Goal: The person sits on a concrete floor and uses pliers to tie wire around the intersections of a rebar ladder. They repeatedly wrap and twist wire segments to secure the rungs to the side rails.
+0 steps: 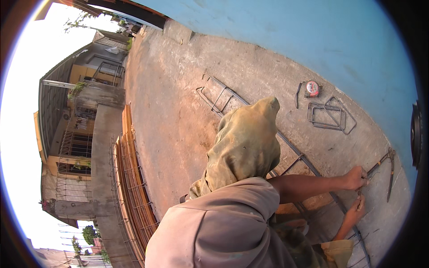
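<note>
By the blue wall [313, 40] the left hand [356, 177] was clenched on tying pincers [380, 163] and the right hand [355, 210] curled round the long rebar [313, 169] lying on the concrete, which looked stiff, heavy and rough, best gripped near the tie.

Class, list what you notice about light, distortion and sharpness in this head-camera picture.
Head view: the sky is blown out to white; the fisheye bends the blue wall and the house toward a dark rim; soft, warm light on the concrete ground, no hard shadows; the hooded person in the middle looks fairly sharp.
</note>
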### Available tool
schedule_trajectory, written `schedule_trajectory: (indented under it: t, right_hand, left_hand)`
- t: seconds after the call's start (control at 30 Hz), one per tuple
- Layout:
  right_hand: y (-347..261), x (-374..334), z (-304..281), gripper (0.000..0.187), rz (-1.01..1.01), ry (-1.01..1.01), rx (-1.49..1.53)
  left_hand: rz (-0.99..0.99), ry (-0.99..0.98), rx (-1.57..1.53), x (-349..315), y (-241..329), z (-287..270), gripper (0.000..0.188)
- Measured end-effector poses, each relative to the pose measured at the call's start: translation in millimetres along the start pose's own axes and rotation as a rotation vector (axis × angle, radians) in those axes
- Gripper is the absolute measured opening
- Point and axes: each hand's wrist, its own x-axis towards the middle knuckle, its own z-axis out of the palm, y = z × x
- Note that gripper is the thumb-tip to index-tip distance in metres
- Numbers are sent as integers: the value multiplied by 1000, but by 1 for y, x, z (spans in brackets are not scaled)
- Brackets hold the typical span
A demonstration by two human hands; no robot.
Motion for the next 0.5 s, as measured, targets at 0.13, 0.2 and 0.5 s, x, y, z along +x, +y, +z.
schedule_trajectory:
  t: [0.13, 0.2, 0.5]
  right_hand:
    - [-1, -2, 0, 35, 31, 69, 79]
    - [6, -4, 5, 36, -31, 156, 27]
    - [-12, -5, 5, 37, 200, 202, 70]
  left_hand:
    - [-125, -188, 251, -7, 20, -10, 30]
    - [-133, -319, 349, -15, 24, -13, 37]
    - [-238, -708, 512, -38, 3, -33, 50]
